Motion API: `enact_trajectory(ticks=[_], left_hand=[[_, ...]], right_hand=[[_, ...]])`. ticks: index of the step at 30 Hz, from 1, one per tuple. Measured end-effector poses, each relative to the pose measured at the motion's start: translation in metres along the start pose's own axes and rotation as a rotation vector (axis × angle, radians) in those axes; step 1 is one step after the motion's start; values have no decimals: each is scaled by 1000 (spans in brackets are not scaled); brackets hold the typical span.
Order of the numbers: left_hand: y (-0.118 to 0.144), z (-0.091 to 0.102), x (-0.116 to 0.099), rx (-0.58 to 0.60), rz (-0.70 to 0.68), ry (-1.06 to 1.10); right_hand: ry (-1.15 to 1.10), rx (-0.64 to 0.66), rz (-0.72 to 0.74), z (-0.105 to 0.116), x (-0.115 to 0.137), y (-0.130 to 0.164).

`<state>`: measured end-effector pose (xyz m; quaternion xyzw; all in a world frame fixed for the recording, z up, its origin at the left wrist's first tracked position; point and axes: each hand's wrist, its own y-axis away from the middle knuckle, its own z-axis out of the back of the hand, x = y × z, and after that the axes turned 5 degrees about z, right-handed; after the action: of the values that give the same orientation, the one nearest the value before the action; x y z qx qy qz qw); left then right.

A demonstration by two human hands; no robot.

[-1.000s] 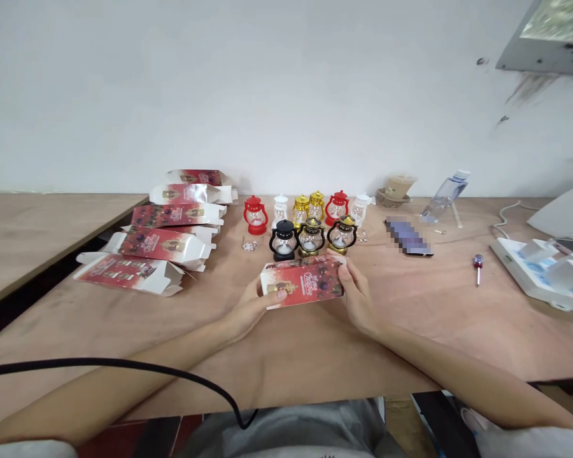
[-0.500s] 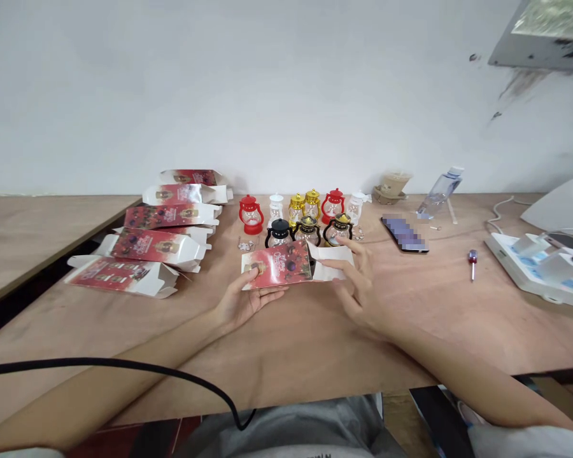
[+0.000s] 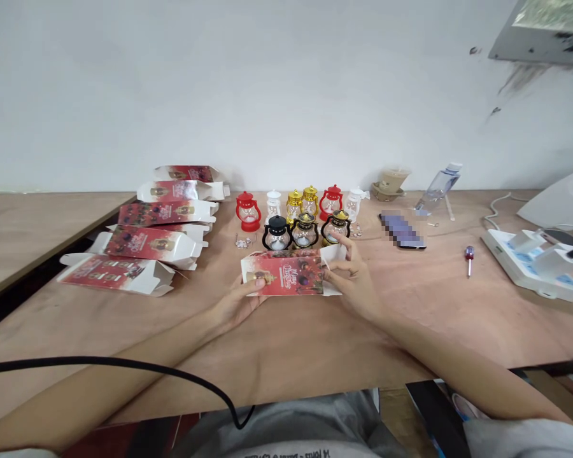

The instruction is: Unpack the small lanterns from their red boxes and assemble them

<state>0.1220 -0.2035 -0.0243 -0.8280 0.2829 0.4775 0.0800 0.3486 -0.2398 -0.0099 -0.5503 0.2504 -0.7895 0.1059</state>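
Note:
A red printed Christmas gift box (image 3: 289,275) lies on its side between my hands, just above the table. My left hand (image 3: 236,304) grips its left end, thumb on the printed face and fingers underneath. At the right end, my right hand (image 3: 356,280) holds the white end flaps (image 3: 333,254) between bent fingers and thumb. Directly behind the box stand a black mini lantern (image 3: 277,236) and two black-and-gold lanterns, one of them this one (image 3: 305,233). Further back are a red lantern (image 3: 248,213), a gold lantern (image 3: 309,200) and a white lantern (image 3: 273,207). The box's inside is hidden.
Several similar open boxes (image 3: 146,247) lie stacked at the left. To the right are a phone (image 3: 402,230), a small screwdriver (image 3: 468,259), a tilted bottle (image 3: 437,189), a cup (image 3: 392,183) and a power strip (image 3: 530,270). A black cable (image 3: 124,364) crosses in front.
The box has turned its printed face more toward me and sits slightly lower. My right fingers have moved from reaching over the flaps to closing on them at the box's right end.

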Motion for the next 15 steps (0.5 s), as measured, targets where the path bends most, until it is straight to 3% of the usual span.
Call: enact_trajectory(ticks=[6, 11, 15], left_hand=[[9, -9, 5, -71, -120, -106], [28, -19, 11, -243, -427, -446], [35, -21, 12, -225, -659, -652]], right_hand=[[-161, -31, -132, -1, -5, -2], [-297, -46, -231, -5, 0, -1], [-384, 55, -291, -8, 5, 2]])
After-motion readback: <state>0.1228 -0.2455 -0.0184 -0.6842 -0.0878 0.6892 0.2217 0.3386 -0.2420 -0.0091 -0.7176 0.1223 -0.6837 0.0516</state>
